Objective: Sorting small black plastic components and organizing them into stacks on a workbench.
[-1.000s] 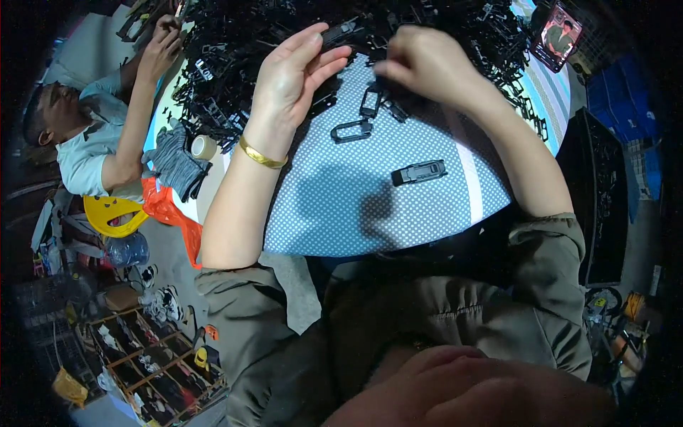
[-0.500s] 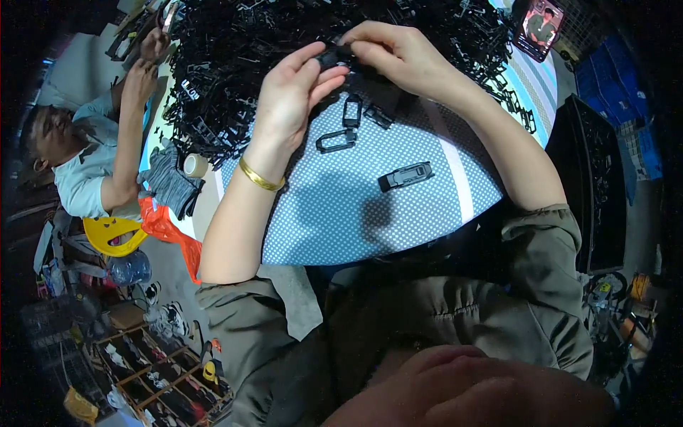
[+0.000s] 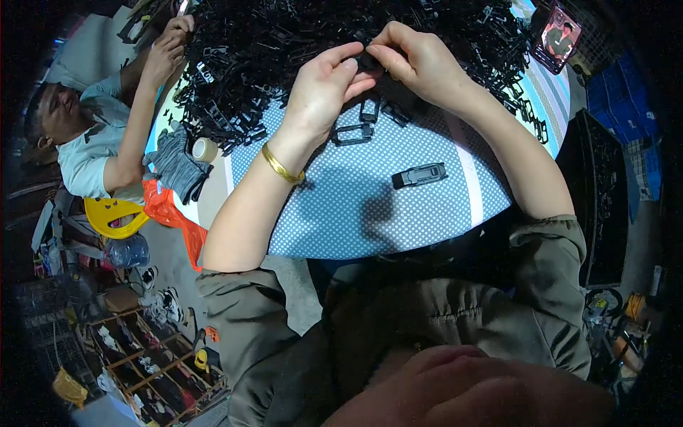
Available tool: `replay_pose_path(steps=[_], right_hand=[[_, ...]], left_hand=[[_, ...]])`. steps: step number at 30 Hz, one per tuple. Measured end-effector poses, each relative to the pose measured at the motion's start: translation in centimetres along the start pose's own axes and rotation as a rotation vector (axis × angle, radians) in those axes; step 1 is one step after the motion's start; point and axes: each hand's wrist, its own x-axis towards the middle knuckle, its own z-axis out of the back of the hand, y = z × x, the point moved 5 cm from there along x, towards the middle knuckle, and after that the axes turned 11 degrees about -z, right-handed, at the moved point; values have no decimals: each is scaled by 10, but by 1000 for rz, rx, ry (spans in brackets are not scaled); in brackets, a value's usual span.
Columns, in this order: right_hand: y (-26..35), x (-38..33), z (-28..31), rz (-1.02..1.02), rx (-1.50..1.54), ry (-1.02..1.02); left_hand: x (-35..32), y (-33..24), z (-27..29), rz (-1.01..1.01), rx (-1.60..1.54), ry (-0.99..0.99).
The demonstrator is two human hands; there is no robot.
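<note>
Over the near edge of a heaped pile of black plastic pieces (image 3: 263, 35), both my hands meet at a small dark part (image 3: 367, 62). My left hand (image 3: 319, 89), with a gold bangle at the wrist, pinches it between thumb and fingers. From the other side, the thumb and forefinger of my right hand (image 3: 420, 62) close on the same part. Fingers cover most of it, so its exact kind is unclear. Just below lie an open black rectangular frame (image 3: 353, 141) and other small black pieces. A longer black clip-like piece (image 3: 420, 175) rests apart, nearer to me.
A patterned cloth (image 3: 334, 228) covers the table. At left are a tape roll (image 3: 204, 150), grey gloves (image 3: 176, 165) and a red plastic bag (image 3: 171, 213); another person (image 3: 92, 149) sits there. A screen (image 3: 558, 39) stands at far right, near blue crates (image 3: 619, 92).
The view has shifted slightly, so the table contents appear farther right. My hands stay together on the dark part, with small finger movements. The other person's hands have come closer together.
</note>
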Motion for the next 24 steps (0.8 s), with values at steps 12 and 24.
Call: replay_pose_path(steps=[12,24], right_hand=[[11,-9,-5,75,-168,-105],[-9,4,3,-233,223,289]], left_hand=[[-2,-1,0,-169,150,-95],[3,-13,13,-237,23,-58]])
